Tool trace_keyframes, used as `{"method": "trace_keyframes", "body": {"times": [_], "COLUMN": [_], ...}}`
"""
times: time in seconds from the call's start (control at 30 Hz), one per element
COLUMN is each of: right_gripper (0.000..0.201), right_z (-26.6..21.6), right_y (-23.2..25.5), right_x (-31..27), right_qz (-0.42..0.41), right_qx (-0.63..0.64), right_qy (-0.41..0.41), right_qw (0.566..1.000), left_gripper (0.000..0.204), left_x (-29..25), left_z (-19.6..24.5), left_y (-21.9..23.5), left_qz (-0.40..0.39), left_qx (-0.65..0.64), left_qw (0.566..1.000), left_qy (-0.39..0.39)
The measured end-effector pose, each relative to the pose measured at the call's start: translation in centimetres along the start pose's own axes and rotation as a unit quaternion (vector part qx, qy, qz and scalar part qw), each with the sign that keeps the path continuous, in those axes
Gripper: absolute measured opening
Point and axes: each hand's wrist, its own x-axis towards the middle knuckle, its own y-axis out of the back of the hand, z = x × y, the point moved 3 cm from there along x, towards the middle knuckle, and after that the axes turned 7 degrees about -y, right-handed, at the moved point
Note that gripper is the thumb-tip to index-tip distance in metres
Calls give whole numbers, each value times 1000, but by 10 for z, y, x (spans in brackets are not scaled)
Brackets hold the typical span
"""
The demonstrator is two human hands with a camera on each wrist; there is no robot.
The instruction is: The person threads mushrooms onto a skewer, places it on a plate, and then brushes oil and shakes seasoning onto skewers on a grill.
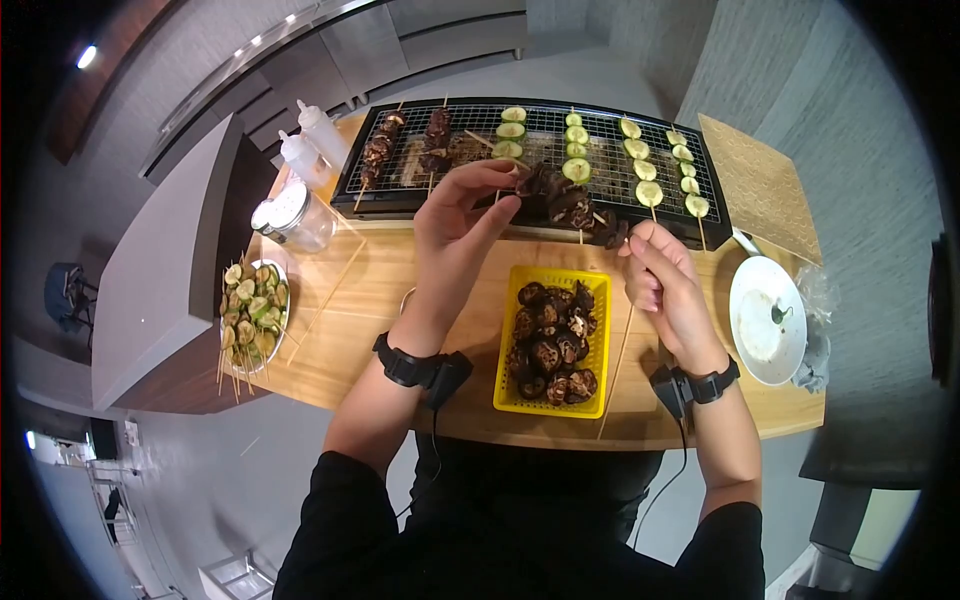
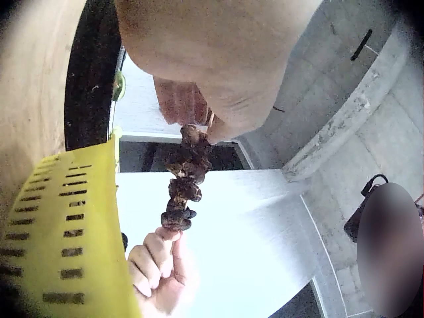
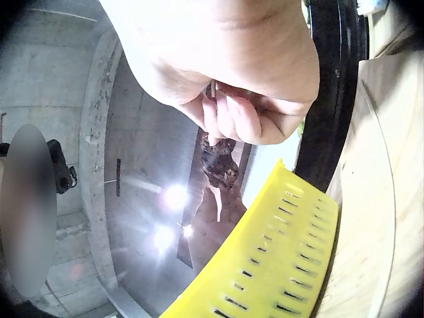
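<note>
A skewer of dark, shrivelled mushroom pieces [image 1: 570, 207] hangs in the air between the two hands, in front of the grill. At its left end, the thumb and fingers of my left hand [image 1: 447, 235] pinch it. My right hand [image 1: 668, 280] grips its other end with curled fingers. In the left wrist view the mushroom pieces [image 2: 185, 175] line up between both hands; in the right wrist view the right fist [image 3: 238, 79] hides part of the stick. Below lies a yellow slotted basket [image 1: 560, 274] holding several more dark mushrooms [image 1: 547, 352].
On the black grill [image 1: 690, 232] lie dark skewers [image 1: 380, 150] and sliced green vegetable skewers [image 1: 640, 160]. At left stand squeeze bottles [image 1: 320, 130], a jar [image 1: 310, 222] and a plate of vegetable skewers [image 1: 255, 310]. A white dish [image 1: 745, 335] sits right; bare sticks [image 1: 618, 370] lie about.
</note>
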Motion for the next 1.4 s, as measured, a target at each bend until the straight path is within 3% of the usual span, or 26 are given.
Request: {"method": "trace_keyframes", "body": {"times": [0.23, 0.47, 0.6, 0.8, 0.93, 1.1, 1.4], "right_gripper": [16, 18, 19, 15, 16, 12, 9], "right_z": [-5, -45, -70, -62, -43, -23, -26], "right_y": [2, 11, 31, 94, 134, 137, 125], "right_x": [-2, -22, -66, -158, -202, -218, -221], "right_qz": [4, 63, 150, 366, 479, 514, 517], "right_qx": [19, -47, -104, -224, -377, -493, -595], "right_qy": [17, 125, 174, 240, 193, 152, 115], "right_qw": [1000, 989, 968, 871, 769, 686, 605], "left_gripper": [11, 9, 9, 10, 9, 9, 10], "left_x": [-2, -6, -8, -8, -9, -9, -8], "left_z": [-3, -7, -10, -11, -9, -11, -3], "left_y": [4, -2, -4, -5, -9, -6, -2], "left_qz": [57, -7, -35, -34, -38, -32, -14], "left_qx": [-12, -46, -58, -54, -53, -50, -44], "left_qw": [996, 990, 987, 985, 985, 988, 993], "left_qy": [73, 133, 144, 159, 158, 143, 108]}}
